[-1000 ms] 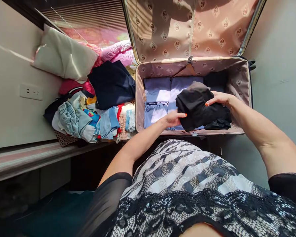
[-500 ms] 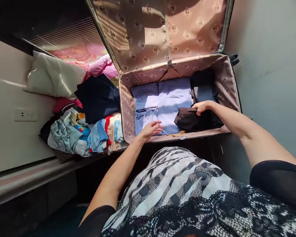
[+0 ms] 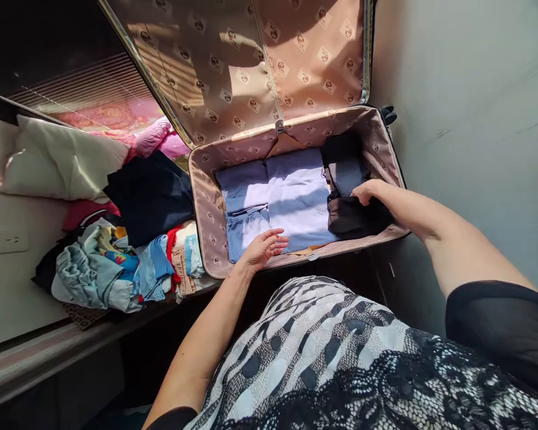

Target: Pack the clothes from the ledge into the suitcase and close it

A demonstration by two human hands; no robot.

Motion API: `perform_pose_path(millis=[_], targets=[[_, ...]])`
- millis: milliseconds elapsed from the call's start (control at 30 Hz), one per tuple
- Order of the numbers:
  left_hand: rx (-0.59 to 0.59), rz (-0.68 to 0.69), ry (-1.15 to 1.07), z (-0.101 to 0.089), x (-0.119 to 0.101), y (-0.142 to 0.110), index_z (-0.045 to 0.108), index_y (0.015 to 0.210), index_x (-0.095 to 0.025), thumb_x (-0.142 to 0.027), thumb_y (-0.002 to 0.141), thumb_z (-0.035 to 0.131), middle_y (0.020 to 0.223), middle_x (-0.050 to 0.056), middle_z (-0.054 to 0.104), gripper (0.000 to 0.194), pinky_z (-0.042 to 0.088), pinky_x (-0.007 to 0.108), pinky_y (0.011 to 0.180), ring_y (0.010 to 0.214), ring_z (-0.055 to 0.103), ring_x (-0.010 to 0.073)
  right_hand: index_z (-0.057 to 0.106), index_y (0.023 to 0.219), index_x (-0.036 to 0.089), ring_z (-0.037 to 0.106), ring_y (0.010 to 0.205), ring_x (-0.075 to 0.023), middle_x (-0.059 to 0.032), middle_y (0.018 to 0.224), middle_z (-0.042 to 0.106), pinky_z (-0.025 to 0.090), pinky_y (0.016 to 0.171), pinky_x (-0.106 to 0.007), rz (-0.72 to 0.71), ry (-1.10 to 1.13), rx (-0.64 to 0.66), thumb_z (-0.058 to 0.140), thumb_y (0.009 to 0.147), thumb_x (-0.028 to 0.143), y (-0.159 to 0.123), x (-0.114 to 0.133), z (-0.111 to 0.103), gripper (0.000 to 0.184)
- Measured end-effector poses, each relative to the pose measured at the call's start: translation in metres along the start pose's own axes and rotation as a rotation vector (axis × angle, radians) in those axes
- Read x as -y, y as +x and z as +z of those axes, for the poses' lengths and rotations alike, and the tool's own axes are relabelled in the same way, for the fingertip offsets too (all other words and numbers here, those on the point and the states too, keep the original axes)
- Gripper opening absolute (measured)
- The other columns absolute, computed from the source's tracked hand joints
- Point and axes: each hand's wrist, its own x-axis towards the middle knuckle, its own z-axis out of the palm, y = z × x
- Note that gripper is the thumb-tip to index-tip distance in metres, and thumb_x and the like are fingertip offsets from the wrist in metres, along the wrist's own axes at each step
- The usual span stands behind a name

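Note:
An open suitcase (image 3: 206,221) with a pink-beige patterned lining lies in front of me. Folded lavender-blue clothes (image 3: 298,197) fill its left and middle. At its right end, a black folded garment (image 3: 349,218) lies against the near wall, and my right hand (image 3: 366,190) is closed on its upper edge; some of the fingers are hidden. Beyond it is a dark grey folded garment (image 3: 346,175). My left hand (image 3: 265,248), fingers stretched out and holding nothing, hovers over the suitcase's near edge by the blue folded clothes (image 3: 240,230).
Left of the suitcase sits a heap of mixed clothes (image 3: 103,269), with a navy garment (image 3: 150,194) on top. A white pillow (image 3: 63,161) lies behind. The raised lid (image 3: 251,65) stands at the back, and a grey wall (image 3: 466,131) closes off the right side.
The black garment has shifted right and now lies flatter at the suitcase's right end, my right hand moving with it. My left hand stays near the front edge. The view has turned right.

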Motion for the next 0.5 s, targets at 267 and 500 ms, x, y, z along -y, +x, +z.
perform_pose_path(millis=[267,500], targets=[[-0.082,0.078,0.004,-0.025,0.004,-0.029,0.079,0.118,-0.020,-0.027,0.090,0.089,0.109,0.011,0.086,0.030,0.064,0.030,0.085,0.091,0.083,0.0194,0.047,0.172,0.018,0.036,0.157,-0.0651,-0.0355,0.179,0.030,0.042,0.112,-0.085,0.073,-0.245,-0.569,0.079,0.096,0.040,-0.062,0.002,0.068,0.085],[-0.046,0.059,-0.121,-0.030,0.019,-0.044,0.077,0.120,-0.015,-0.024,0.094,0.087,0.104,0.013,0.085,0.030,0.058,0.028,0.083,0.086,0.082,0.0179,0.051,0.172,0.021,0.019,0.157,-0.0821,-0.0380,0.183,0.016,0.037,0.097,-0.099,-0.053,-0.197,-0.703,0.079,0.087,0.072,-0.035,-0.014,0.114,0.103]])
